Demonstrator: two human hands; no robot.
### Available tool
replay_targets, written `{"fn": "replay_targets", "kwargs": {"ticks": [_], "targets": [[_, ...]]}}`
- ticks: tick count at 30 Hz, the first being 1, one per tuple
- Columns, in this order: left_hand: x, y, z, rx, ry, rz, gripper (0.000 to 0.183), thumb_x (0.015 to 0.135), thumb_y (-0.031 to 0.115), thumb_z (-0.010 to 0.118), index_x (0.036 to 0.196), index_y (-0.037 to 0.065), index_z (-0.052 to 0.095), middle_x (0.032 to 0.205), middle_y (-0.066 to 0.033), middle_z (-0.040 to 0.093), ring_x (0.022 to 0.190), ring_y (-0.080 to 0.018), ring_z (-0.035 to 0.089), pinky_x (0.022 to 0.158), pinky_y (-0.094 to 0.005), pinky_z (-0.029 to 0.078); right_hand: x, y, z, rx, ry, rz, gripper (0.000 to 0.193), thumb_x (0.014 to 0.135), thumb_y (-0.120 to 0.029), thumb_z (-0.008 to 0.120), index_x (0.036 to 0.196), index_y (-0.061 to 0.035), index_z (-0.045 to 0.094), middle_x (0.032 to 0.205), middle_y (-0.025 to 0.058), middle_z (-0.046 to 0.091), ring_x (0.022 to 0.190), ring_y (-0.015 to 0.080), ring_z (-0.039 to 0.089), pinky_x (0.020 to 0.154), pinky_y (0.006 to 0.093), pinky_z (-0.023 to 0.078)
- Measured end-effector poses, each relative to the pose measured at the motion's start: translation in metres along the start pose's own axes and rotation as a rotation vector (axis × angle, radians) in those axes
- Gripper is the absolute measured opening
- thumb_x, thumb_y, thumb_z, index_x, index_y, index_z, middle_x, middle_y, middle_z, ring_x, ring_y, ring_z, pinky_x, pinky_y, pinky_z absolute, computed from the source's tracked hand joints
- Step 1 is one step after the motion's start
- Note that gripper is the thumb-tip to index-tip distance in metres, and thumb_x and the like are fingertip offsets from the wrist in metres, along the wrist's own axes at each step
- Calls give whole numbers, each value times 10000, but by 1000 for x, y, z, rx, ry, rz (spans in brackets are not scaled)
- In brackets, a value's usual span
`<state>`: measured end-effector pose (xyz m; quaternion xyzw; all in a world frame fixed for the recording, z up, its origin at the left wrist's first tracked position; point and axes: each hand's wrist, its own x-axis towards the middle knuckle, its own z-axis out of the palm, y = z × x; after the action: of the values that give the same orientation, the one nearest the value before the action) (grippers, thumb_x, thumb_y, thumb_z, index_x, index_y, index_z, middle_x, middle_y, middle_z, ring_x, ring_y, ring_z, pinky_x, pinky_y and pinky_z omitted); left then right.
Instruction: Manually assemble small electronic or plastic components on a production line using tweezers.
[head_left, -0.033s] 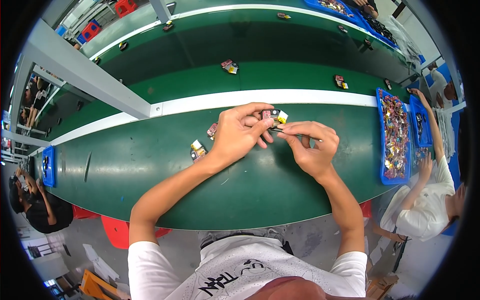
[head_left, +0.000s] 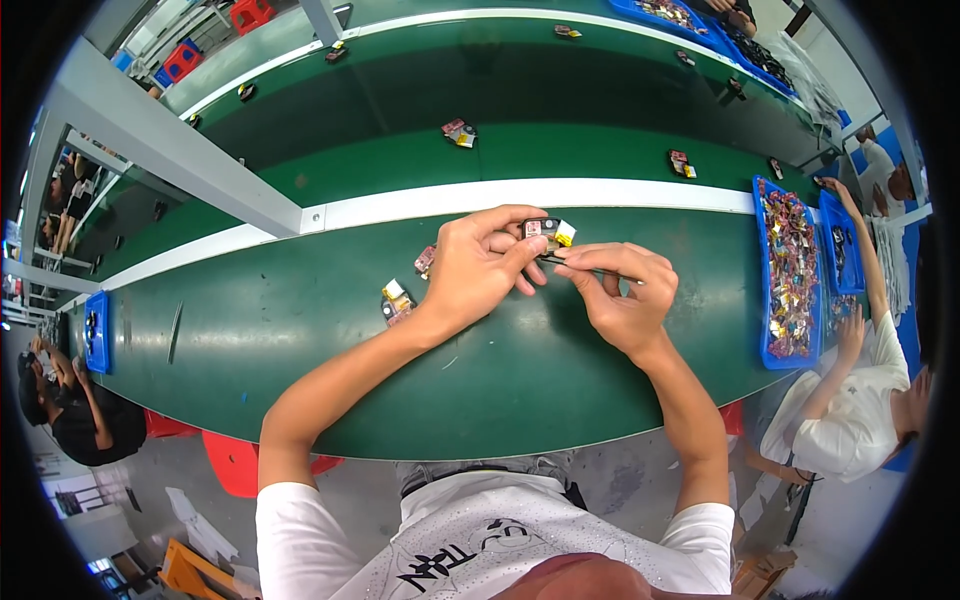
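Note:
My left hand (head_left: 478,262) grips a small electronic unit (head_left: 540,227) with a black casing and a reddish circuit board. A white-and-yellow piece (head_left: 566,234) stands out at the unit's right side. My right hand (head_left: 635,300) pinches a thin dark tool (head_left: 551,259), its tip at the unit's lower edge; its exact kind is too small to tell. Beside my left wrist lies another unit (head_left: 397,303) with a white-and-yellow piece, and a second reddish one (head_left: 425,262) is partly hidden by that hand. All this is over the green bench (head_left: 540,390).
Several units, one here (head_left: 460,133), sit on the green belt beyond the white rail (head_left: 620,193). A blue tray (head_left: 765,330) of small colourful parts stands right, near a co-worker in white (head_left: 850,420). Another blue tray (head_left: 97,350) is far left. A slanted grey post (head_left: 190,140) rises left.

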<state>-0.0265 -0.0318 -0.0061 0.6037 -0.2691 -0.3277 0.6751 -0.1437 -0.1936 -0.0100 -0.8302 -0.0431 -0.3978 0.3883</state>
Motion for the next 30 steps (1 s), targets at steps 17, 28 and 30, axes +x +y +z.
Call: {"fn": "replay_targets", "kwargs": {"ticks": [17,28,30], "targets": [[13,-6,6,74,139,55,212,942,-45,623,1145,-104,638,823,-111,674,631,-169,708,567,-276,599,4,7,2,-76,43,-143,185,704,43,838,810,-72,740,854,44,787,458,79,528,459,229,360],[107,7,-169,706,704,26,221,914,70,657,1092,-50,709,831,-183,749,607,-264,737,555,-338,593,10,13,-7,-108,128,-164,200,706,74,825,836,-44,728,880,56,786,468,90,537,443,229,348],[104,13,-177,931,678,-73,240,913,124,679,1084,-41,712,866,-197,747,639,-295,742,575,-375,594,10,12,-5,-113,110,-177,200,702,66,828,833,-44,726,874,58,783,471,103,551,447,234,347]]}}
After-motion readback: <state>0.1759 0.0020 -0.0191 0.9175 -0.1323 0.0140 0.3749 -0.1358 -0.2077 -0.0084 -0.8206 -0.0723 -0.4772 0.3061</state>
